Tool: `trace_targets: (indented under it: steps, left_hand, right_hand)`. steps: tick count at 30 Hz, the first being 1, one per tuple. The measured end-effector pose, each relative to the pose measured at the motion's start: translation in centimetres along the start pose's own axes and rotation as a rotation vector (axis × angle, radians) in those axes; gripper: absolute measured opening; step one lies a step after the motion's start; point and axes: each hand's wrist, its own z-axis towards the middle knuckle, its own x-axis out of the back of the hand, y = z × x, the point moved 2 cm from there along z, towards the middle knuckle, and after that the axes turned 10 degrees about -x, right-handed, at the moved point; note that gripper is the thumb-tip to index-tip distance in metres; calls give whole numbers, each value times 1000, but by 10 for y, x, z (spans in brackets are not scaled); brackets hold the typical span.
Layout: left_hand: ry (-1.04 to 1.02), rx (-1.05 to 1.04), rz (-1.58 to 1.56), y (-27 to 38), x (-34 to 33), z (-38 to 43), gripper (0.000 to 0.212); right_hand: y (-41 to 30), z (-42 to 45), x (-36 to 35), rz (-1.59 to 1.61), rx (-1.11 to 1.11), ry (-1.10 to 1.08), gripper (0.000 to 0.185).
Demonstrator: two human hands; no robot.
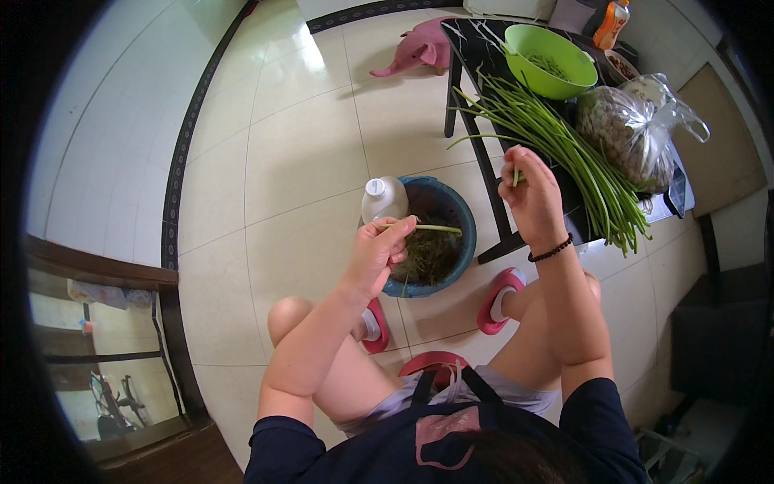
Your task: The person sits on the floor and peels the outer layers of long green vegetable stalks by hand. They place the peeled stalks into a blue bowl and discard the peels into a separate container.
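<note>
Between the thumb and fingers of my left hand (pixel 382 247) is a green stem (pixel 438 228), held level over a blue bin (pixel 465 242). Plant scraps (pixel 423 260) and a white bottle (pixel 387 199) are inside the bin. My right hand (pixel 532 187) is raised at the table's near edge, its fingers closed around a short green stem piece (pixel 516 176). Beside it, a bundle of long green stems (pixel 568 151) lies across the black table (pixel 580 221). At the table's far end, a green colander (pixel 544 85) holds cut green pieces (pixel 547 65).
A clear plastic bag (pixel 635 133) of brown contents sits right of the stems. Behind it are a small bowl (pixel 621 65) and an orange-labelled bottle (pixel 612 25). A pink elephant figure (pixel 420 48) stands on the tiled floor beside the table. Pink slippers (pixel 500 302) flank the bin's near side.
</note>
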Motion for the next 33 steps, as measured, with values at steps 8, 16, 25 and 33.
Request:
trace_targets:
  steps: [8,16,25,33]
  left_hand:
    - [-130,19,339,8,1,-1,11]
    - [-161,-77,320,-5,6,4,15]
    - [-358,-106,505,-23,-15,-1,21]
    - [-338,-115,558,-22,-19,0,14]
  right_hand:
    - [26,-28,-31,-855,-317,-495,27]
    - [33,-26,-30,-537,-444,-370,14]
    - [40,-22,-23,-256,-469,-283,10]
    - [40,-27,-28,-626,-136,-270,15]
